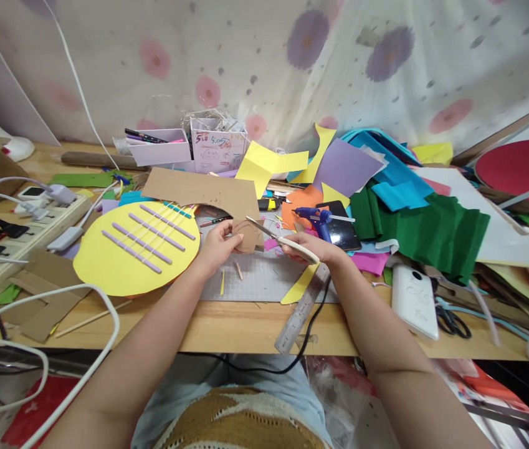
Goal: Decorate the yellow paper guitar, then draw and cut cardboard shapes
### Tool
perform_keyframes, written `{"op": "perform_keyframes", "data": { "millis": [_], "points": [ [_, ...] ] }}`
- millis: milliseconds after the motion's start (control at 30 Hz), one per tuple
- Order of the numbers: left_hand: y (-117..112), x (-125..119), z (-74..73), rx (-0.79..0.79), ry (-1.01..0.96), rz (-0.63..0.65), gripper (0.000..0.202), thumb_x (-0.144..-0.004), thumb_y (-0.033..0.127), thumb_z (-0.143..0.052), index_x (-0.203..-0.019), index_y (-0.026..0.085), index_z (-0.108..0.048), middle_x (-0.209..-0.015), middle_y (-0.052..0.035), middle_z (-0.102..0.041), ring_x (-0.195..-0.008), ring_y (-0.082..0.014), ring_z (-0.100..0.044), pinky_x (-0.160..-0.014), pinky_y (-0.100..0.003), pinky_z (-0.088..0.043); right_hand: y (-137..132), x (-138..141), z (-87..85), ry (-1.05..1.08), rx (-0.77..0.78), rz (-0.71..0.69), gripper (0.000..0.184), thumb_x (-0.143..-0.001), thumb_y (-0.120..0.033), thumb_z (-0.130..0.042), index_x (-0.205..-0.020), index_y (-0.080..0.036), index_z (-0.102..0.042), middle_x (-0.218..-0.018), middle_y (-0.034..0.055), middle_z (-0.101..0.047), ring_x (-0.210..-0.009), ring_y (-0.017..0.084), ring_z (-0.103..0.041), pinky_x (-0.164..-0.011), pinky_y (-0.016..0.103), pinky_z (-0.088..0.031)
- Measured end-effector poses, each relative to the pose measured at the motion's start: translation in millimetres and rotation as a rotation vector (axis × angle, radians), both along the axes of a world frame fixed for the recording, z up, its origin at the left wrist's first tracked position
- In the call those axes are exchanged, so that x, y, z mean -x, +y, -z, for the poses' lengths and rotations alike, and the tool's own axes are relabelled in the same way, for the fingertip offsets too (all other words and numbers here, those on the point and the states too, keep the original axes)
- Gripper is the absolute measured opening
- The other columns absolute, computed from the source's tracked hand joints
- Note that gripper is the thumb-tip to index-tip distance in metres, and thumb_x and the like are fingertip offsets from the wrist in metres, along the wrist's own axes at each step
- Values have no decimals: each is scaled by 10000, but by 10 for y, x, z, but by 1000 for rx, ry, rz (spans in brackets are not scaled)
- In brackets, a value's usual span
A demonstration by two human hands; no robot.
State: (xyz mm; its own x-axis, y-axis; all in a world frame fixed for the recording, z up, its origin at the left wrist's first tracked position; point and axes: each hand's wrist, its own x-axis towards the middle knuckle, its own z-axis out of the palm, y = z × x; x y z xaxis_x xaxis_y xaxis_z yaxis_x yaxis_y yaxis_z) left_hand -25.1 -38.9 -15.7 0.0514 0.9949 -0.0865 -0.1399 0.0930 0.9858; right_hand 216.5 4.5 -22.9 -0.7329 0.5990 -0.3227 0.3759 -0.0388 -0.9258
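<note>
My left hand (223,244) pinches the lower edge of a brown cardboard piece (199,188), which has a pencilled curve near its lower right corner. White-handled scissors (299,248) are in my right hand (313,245), their blades apart and pointing left at the cardboard's right edge. Whether the blades have entered the cardboard I cannot tell. Left of my hands lies a yellow paper instrument shape (96,249) with purple strips and thin strings across it. Beneath the cardboard is a grey cutting mat (255,284) with small scraps on it.
A blue glue gun (315,219) rests beside a dark phone (341,227) on the right. A metal ruler (299,318) and a black cable lie near the front edge. Green crepe paper (432,234) and a white power bank (414,299) are further right. Power strips (35,237) line the left side.
</note>
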Motion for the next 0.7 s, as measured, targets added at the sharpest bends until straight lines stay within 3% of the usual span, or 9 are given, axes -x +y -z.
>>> {"op": "perform_keyframes", "data": {
  "millis": [333, 567, 700],
  "points": [
    [36, 59, 7, -12, 50, -4, 367, -616, 291, -644, -958, 158, -633, -933, -54, -667, -817, -181, -595, -542, -236, -482, -31, -45, -70, -48, -52, 5, 456, -771, -607, -532, -708, -182, -381, -505, -84, -348, -391, 30, -311, -360, 169, -239],
    [51, 67, 5, -65, 23, 8, 422, -586, 326, -726, -962, 141, -675, -1000, -82, -697, -913, -206, -615, -769, -321, -490, -77, 29, -142, 37, -332, 13, 454, -814, -626, -443, -705, -192, -367, -623, -37, -378, -541, 77, -358, -481, 221, -330],
    [64, 69, 35, -117, 14, -61, 428, -571, 323, -745, -955, 145, -679, -985, -78, -704, -922, -208, -622, -828, -351, -481, -137, 77, -159, -12, -308, -65, 425, -838, -587, -437, -700, -193, -360, -657, -30, -370, -568, 86, -365, -513, 231, -355]
  ]
}}
